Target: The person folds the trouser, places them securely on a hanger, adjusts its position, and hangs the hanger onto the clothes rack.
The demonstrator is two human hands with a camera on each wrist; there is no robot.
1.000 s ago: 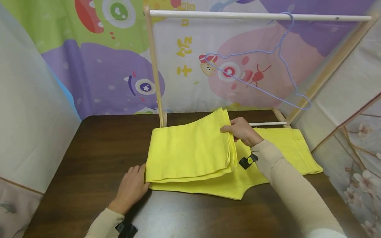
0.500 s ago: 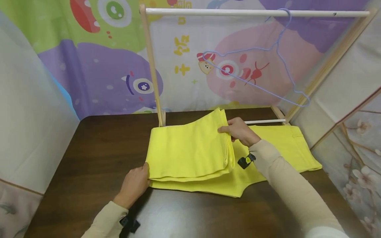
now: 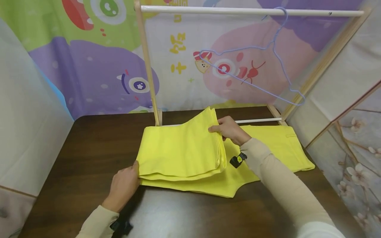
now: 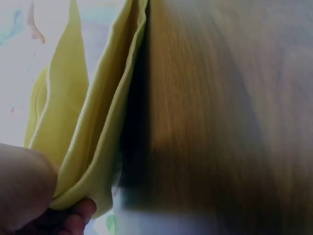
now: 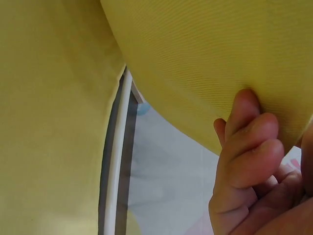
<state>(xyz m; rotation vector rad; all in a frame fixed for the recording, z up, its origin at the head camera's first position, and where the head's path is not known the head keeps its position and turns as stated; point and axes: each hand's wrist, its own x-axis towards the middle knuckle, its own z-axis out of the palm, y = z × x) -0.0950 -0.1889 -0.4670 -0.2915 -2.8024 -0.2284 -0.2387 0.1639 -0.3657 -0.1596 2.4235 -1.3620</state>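
Observation:
Yellow trousers [image 3: 268,145] lie across the dark table, waist end to the right, the legs folded back over themselves from the left. At the lower left fold my left hand [image 3: 123,186] pinches the cloth; in the left wrist view its thumb and fingers [image 4: 84,209] grip the folded layers [image 4: 93,147]. My right hand [image 3: 230,129] holds the raised end of the folded legs [image 3: 178,148], which stands above the layer beneath. In the right wrist view curled fingers [image 5: 254,152] press against the underside of the lifted cloth [image 5: 220,58].
Behind the trousers stands a wooden rack with a white top bar [image 3: 208,10] and a low white rod [image 3: 257,120]. A blue wire hanger [image 3: 253,49] hangs from the top bar. A patterned curtain [image 3: 98,76] backs the table [image 3: 98,138].
The head view has shifted slightly, so the scene sits further left. My right hand has moved a little left with the raised cloth; the left hand keeps its grip.

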